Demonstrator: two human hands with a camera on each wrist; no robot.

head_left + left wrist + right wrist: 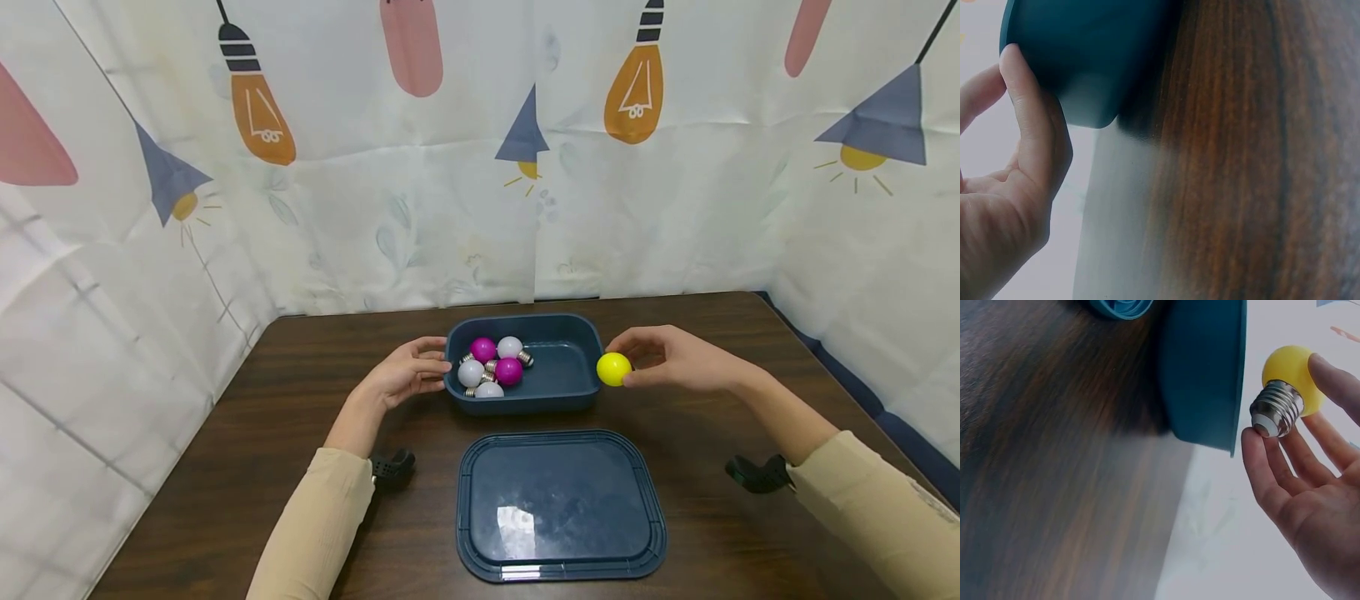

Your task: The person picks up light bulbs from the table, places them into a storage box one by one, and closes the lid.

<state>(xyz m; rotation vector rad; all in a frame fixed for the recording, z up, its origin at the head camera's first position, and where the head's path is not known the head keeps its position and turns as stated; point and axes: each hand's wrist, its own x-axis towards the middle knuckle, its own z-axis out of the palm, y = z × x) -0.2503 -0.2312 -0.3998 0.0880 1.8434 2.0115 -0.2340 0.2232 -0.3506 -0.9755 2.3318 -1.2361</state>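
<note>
A dark blue rectangular tub (562,404) holds several small light bulbs, white ones (471,372) and magenta ones (508,371), heaped in its left half. Just past the tub's right end, my right hand (667,358) pinches a yellow light bulb (613,368) between thumb and fingers. In the right wrist view the metal screw base (1277,407) of that bulb points toward the tub, with a fingertip at its end. My left hand (408,371) touches the tub's left end near the rim, its fingers (1032,119) fairly straight and the hand partly cut off in the left wrist view.
A dark blue lid (562,500) lies flat on the brown wooden table (405,517), in front of the tub. Behind the table hangs a white curtain (337,225) printed with lamps. Each wrist wears a dark band (393,467).
</note>
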